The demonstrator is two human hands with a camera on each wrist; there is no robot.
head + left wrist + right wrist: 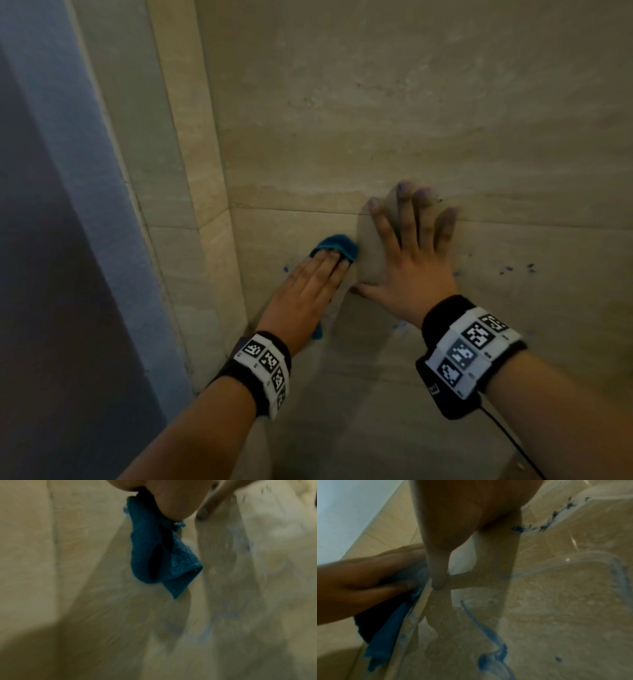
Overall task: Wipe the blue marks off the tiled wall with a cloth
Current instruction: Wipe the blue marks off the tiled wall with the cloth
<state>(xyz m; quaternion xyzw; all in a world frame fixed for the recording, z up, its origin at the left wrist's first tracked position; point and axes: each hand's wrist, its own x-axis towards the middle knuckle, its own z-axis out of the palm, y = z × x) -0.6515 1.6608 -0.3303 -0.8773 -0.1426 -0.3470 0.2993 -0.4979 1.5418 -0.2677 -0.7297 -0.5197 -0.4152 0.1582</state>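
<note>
Here the tiled wall (394, 120) fills most of the head view, its beige tiles meeting at a corner on the left. The right hand (416, 260) lies flat on the wall with fingers spread and straight, holding nothing, apparently as a brace. At its nine o'clock the left hand (308, 287) presses the cloth (337, 245) against the tile with straight fingers; the teal fabric pokes out past the fingertips toward twelve o'clock, and a loose tail hangs below the palm in the left wrist view. The blue marks (517, 269) sit as small specks at three o'clock of the right hand, with one more speck at nine o'clock of the left hand, and the right wrist view shows fainter blue streaks lower down the wall.

To wipe well, I would judge that the cloth needs firm, even pressure through the flat fingers, with overlapping strokes carried out toward the specks at three o'clock. Folding to a clean face may prevent smearing, since the streaks look thinned rather than lifted.
</note>
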